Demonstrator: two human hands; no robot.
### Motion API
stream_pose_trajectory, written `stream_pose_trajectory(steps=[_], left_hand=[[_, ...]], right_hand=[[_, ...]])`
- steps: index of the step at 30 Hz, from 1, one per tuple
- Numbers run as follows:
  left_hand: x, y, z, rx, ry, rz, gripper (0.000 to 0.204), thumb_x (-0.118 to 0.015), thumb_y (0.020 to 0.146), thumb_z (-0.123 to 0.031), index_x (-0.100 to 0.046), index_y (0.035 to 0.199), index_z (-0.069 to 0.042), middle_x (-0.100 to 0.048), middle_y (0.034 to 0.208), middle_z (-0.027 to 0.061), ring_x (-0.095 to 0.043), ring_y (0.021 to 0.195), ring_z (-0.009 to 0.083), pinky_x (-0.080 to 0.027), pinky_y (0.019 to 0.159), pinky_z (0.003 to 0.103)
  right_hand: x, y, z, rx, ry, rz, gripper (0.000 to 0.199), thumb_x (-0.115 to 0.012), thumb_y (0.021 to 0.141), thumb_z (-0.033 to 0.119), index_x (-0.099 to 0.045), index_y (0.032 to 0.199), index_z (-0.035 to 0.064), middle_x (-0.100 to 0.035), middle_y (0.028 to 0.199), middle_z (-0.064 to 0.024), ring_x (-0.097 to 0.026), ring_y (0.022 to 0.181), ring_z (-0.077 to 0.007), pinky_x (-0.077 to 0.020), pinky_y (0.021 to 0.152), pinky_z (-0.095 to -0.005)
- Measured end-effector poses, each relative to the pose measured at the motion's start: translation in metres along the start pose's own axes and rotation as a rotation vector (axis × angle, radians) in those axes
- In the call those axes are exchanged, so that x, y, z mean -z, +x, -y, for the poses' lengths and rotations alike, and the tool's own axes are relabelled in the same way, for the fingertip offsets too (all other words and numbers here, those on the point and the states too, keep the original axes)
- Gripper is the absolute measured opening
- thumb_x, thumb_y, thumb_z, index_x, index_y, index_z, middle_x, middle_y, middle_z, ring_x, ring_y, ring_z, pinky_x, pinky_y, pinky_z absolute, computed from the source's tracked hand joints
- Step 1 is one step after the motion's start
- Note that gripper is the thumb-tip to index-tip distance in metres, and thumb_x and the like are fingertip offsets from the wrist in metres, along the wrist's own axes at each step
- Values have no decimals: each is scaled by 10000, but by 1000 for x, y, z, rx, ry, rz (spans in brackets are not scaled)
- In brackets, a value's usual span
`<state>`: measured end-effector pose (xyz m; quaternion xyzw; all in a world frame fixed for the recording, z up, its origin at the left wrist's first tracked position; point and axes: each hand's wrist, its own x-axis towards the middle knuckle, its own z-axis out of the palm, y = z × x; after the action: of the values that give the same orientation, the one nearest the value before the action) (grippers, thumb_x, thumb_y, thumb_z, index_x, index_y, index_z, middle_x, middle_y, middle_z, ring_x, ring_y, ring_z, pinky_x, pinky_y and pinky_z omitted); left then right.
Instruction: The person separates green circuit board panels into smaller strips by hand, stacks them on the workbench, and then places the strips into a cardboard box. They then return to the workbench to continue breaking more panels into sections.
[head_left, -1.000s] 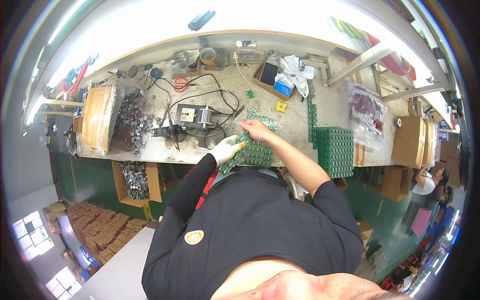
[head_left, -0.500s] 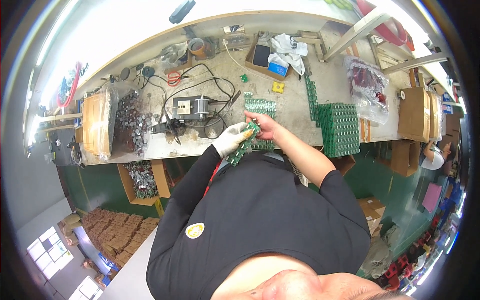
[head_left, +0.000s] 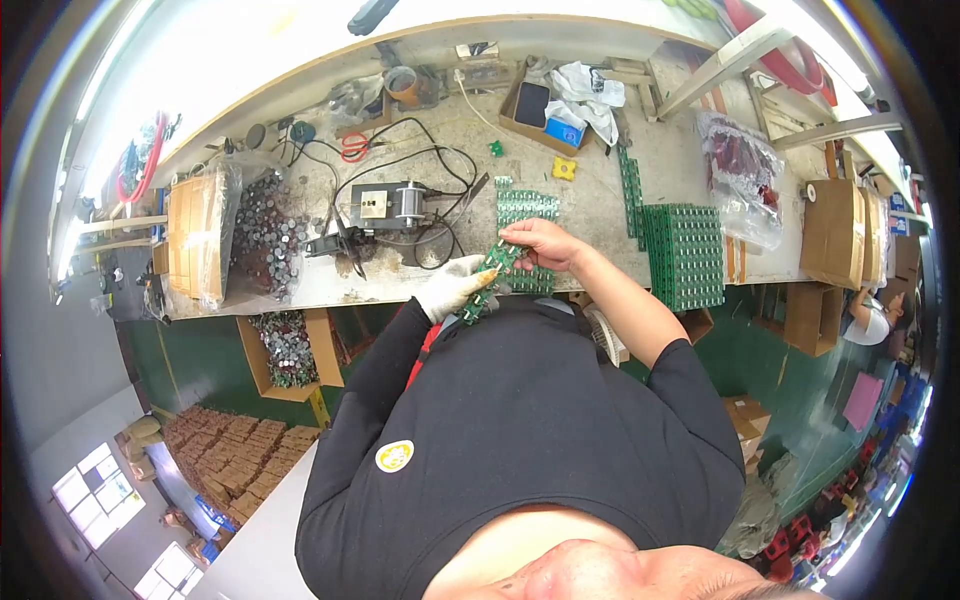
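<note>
Moved farther apart, left hand (head_left: 450, 289), right hand (head_left: 545, 243), both gripping green circuit strip (head_left: 503, 258)

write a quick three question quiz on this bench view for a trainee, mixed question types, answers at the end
1. Multiple choice: which hand wears the white glove?
A) right
B) left
C) both
D) neither

2. True or false: the scissors lie to the left of the yellow piece.

3. Fill in: the left hand holds a strip that is mainly ____ in colour.

Key:
1. B
2. True
3. green
</note>
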<state>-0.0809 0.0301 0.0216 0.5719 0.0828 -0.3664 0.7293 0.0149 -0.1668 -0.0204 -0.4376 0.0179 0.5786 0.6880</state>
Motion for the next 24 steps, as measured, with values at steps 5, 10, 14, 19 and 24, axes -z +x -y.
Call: stream_pose_trajectory(steps=[5, 10, 14, 19, 24], left_hand=[[-5, 0, -12, 107, -33, 32, 366, -522, 909, -318, -484, 1156, -51, -612, 888, 47, -583, 662, 91, -485, 572, 234], [0, 12, 7, -24, -145, 7, 381, -566, 882, -333, -498, 1132, -54, -610, 910, 42, -555, 696, 69, -479, 570, 228], [-6, -8, 15, 112, -291, 17, 500, -608, 839, -256, -400, 1231, -27, -605, 1026, 136, -625, 748, 188, -516, 635, 284], [-10, -31, 20, 68, -396, -23, 532, -600, 812, -159, -349, 1266, -40, -559, 1121, 203, -621, 872, 261, -508, 763, 357], [-7, -30, 12, 47, -273, -99, 449, -574, 825, -135, -386, 1222, -46, -595, 984, 139, -623, 737, 196, -517, 671, 300]], right_hand=[[7, 6, -18, -29, 345, 36, 144, -531, 891, 200, -608, 949, 93, -634, 795, -4, -585, 668, -109, -451, 529, -241], [6, 32, -27, -62, 643, -143, 154, -504, 894, 223, -586, 971, 118, -600, 820, -16, -565, 668, -151, -437, 545, -265], [79, 86, -3, 67, 212, -621, 225, -519, 887, 261, -578, 963, 58, -584, 789, -63, -577, 613, -186, -495, 506, -281], [158, 142, -1, 127, -12, -806, 314, -537, 880, 301, -550, 1006, 14, -557, 922, -95, -577, 746, -224, -514, 605, -338], [159, 142, 14, 141, -335, -937, 453, -555, 858, 368, -545, 1111, -7, -576, 952, -110, -564, 790, -252, -490, 679, -375]])
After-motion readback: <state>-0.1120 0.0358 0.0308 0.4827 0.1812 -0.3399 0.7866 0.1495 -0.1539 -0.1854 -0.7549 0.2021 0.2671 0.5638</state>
